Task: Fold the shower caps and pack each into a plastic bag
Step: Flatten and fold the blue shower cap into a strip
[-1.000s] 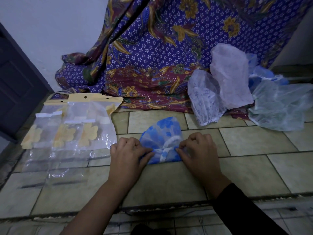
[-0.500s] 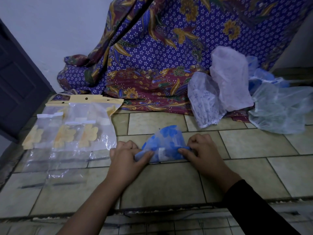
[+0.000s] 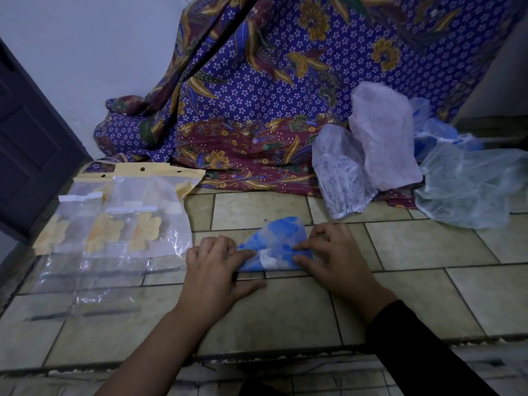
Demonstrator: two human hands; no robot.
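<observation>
Thin plastic cap (image 3: 281, 238), glossy bags (image 3: 123, 221)

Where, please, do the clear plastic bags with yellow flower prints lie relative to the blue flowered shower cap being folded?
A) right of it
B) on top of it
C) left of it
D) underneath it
C: the clear plastic bags lie left of the blue flowered shower cap.
</observation>
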